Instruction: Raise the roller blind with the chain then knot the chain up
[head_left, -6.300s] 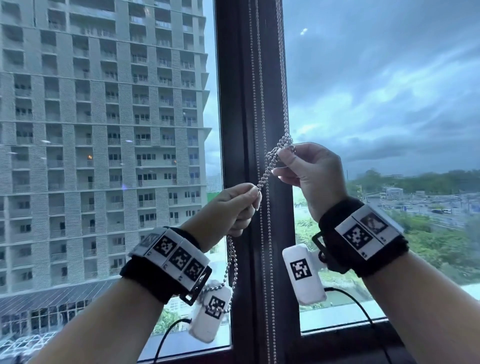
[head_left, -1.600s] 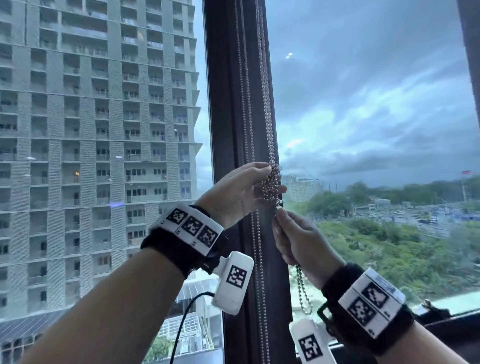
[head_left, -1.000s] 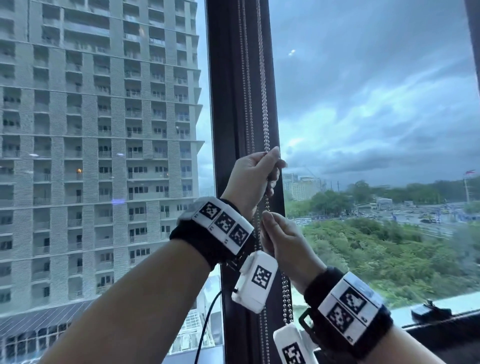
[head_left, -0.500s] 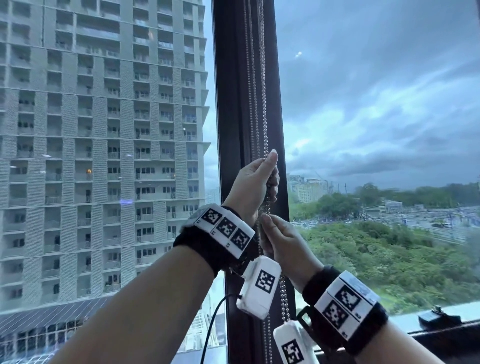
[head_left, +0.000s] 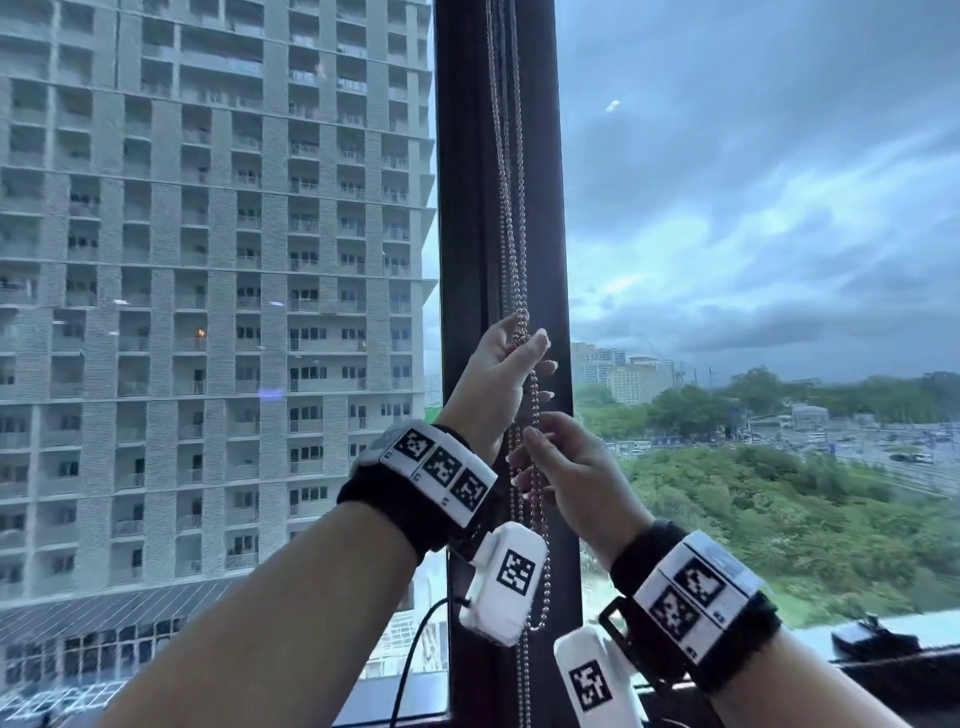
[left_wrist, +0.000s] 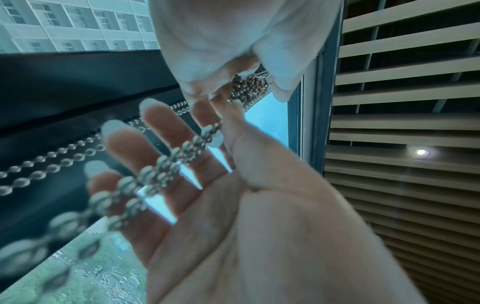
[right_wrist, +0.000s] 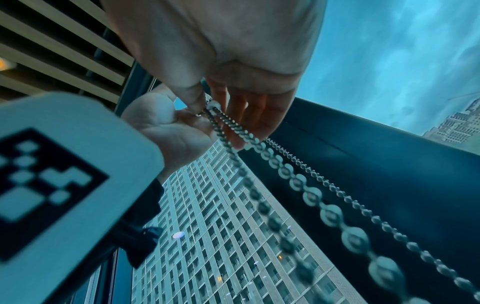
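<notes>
The metal bead chain (head_left: 511, 208) hangs down the dark window post. A tight knot (head_left: 521, 332) of beads sits at the tips of my left hand (head_left: 524, 340), which pinches it between thumb and fingers; the left wrist view shows the same bunched knot (left_wrist: 249, 88). Just below, my right hand (head_left: 530, 449) pinches the two doubled strands between thumb and forefinger, its other fingers stretched out. The right wrist view shows that pinch on the chain (right_wrist: 213, 108). The loop end (head_left: 543, 597) dangles under my hands. The roller blind itself is out of view.
The window post (head_left: 467, 156) stands between two glass panes, with a tower block outside on the left. Another pair of chain strands (right_wrist: 337, 191) runs along the post. A small dark object (head_left: 872, 642) lies on the sill at the right. A slatted ceiling (left_wrist: 402, 102) is overhead.
The loose bundle of beads has drawn into a small tight knot. My left hand has stayed on top at the knot, and my right hand holds the strands just under it.
</notes>
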